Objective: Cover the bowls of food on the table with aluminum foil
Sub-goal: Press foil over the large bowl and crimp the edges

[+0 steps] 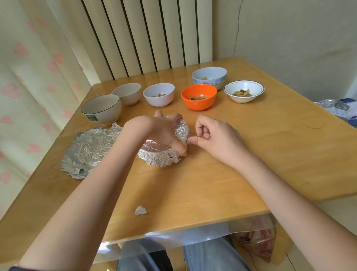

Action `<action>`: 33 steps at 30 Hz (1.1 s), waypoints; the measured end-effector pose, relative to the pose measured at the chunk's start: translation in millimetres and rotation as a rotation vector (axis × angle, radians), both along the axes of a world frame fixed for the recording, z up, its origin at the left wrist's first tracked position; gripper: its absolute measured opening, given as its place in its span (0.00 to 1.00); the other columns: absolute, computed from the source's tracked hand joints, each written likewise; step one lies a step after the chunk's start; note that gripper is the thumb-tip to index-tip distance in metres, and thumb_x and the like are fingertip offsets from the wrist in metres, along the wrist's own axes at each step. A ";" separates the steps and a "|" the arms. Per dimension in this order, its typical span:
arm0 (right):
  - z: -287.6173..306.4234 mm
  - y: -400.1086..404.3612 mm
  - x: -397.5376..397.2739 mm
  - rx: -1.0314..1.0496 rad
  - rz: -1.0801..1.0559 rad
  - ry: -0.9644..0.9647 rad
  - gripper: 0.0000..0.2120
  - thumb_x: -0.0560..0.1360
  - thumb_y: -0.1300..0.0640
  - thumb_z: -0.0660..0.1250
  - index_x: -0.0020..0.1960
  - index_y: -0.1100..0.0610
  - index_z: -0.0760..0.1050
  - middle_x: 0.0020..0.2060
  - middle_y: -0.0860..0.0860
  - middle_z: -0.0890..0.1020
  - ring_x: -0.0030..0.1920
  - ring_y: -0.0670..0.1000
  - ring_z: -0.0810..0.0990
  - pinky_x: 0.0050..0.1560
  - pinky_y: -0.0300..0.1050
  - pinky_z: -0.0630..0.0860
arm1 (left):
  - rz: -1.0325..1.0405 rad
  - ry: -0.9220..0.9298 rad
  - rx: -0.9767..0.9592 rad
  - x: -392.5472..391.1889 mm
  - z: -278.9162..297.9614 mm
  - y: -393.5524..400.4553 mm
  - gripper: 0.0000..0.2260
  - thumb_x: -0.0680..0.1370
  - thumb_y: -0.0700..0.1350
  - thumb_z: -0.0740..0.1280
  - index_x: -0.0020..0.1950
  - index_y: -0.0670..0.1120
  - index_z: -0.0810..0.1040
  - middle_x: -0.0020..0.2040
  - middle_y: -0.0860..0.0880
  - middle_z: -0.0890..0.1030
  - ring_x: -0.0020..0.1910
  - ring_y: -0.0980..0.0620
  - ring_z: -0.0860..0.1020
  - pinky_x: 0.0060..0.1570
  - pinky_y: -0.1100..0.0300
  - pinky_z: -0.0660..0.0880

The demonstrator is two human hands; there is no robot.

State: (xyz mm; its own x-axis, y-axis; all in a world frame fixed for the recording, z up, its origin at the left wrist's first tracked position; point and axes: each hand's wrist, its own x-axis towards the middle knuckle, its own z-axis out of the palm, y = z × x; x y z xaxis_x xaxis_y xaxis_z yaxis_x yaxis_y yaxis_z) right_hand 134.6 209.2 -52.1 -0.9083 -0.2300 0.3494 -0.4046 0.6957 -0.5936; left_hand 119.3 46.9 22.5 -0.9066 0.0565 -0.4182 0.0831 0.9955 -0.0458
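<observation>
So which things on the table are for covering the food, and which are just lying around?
For the job:
- foil-covered bowl, under the left hand; right hand beside it
- spare foil sheet
- orange bowl, white bowl, blue-patterned bowl, rimmed bowl, all with food

Lying about:
- foil scrap
- two bowls on the left, contents not visible

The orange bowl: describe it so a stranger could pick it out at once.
On the wooden table, a row of bowls stands along the far side, near the radiator. The orange bowl is second from the right, between a plain white bowl and a dark-rimmed shallow bowl. It is the only brightly coloured one.
</observation>
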 end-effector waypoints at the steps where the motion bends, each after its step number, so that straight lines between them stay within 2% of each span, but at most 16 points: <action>1: -1.1 -0.1 2.4 0.024 0.020 -0.009 0.15 0.69 0.45 0.71 0.39 0.50 0.66 0.29 0.46 0.70 0.33 0.45 0.70 0.34 0.45 0.65 | 0.018 -0.012 -0.015 -0.7 0.9 0.1 0.52 0.62 0.68 0.74 0.77 0.63 0.46 0.73 0.46 0.55 0.71 0.37 0.63 0.58 0.45 0.69; 4: -5.8 0.9 13.3 0.134 0.087 -0.077 0.15 0.68 0.42 0.71 0.44 0.47 0.68 0.32 0.45 0.71 0.35 0.44 0.71 0.35 0.44 0.64 | 0.005 -0.094 -0.037 1.1 10.5 -3.6 0.61 0.58 0.73 0.72 0.76 0.63 0.33 0.80 0.43 0.43 0.78 0.39 0.50 0.72 0.41 0.58; 7: -4.5 -6.0 23.1 0.257 0.056 -0.094 0.20 0.65 0.33 0.69 0.47 0.45 0.68 0.34 0.42 0.69 0.41 0.44 0.71 0.38 0.43 0.62 | -0.102 -0.108 -0.038 3.7 21.1 -10.7 0.66 0.52 0.70 0.73 0.73 0.65 0.27 0.78 0.48 0.32 0.78 0.42 0.36 0.74 0.40 0.47; 9: -2.4 -14.6 26.4 0.305 0.006 -0.042 0.23 0.64 0.30 0.68 0.47 0.45 0.67 0.38 0.41 0.71 0.46 0.47 0.75 0.41 0.43 0.62 | -0.187 -0.099 -0.047 2.6 19.7 -15.2 0.66 0.53 0.65 0.77 0.75 0.66 0.31 0.79 0.52 0.35 0.78 0.45 0.38 0.75 0.41 0.49; 11: -2.0 -22.1 28.6 0.347 -0.049 0.015 0.25 0.64 0.28 0.67 0.46 0.46 0.67 0.44 0.43 0.77 0.51 0.50 0.78 0.41 0.44 0.63 | -0.236 -0.082 -0.045 1.1 12.4 -18.4 0.63 0.57 0.60 0.81 0.76 0.67 0.37 0.78 0.56 0.42 0.78 0.44 0.45 0.73 0.44 0.55; 15: -5.5 -31.2 31.3 0.416 -0.120 0.069 0.29 0.64 0.28 0.65 0.51 0.50 0.71 0.51 0.48 0.80 0.54 0.53 0.79 0.41 0.45 0.64 | -0.241 -0.044 0.010 -3.1 5.0 -20.8 0.56 0.58 0.58 0.82 0.74 0.70 0.46 0.74 0.58 0.48 0.75 0.45 0.50 0.70 0.44 0.61; 20: -8.3 -31.2 29.2 0.432 -0.104 0.089 0.26 0.68 0.31 0.64 0.54 0.51 0.72 0.53 0.50 0.80 0.54 0.54 0.79 0.41 0.45 0.64 | -0.238 -0.039 0.005 -2.6 4.0 -19.5 0.53 0.60 0.56 0.81 0.73 0.68 0.48 0.74 0.57 0.48 0.75 0.46 0.50 0.68 0.45 0.61; 24: -7.3 -25.7 27.8 0.427 -0.080 0.075 0.27 0.68 0.30 0.64 0.55 0.50 0.74 0.53 0.49 0.80 0.55 0.54 0.79 0.42 0.45 0.65 | -0.229 -0.046 -0.004 -2.9 3.7 -19.5 0.53 0.60 0.56 0.81 0.73 0.69 0.47 0.75 0.56 0.47 0.75 0.46 0.49 0.68 0.44 0.61; 33: -2.0 -27.3 25.6 0.368 -0.075 0.034 0.25 0.66 0.30 0.66 0.50 0.50 0.75 0.50 0.49 0.82 0.53 0.54 0.79 0.40 0.44 0.64 | -0.222 -0.034 0.021 -3.0 0.5 -21.0 0.52 0.61 0.55 0.80 0.72 0.70 0.48 0.74 0.57 0.48 0.74 0.47 0.49 0.69 0.43 0.63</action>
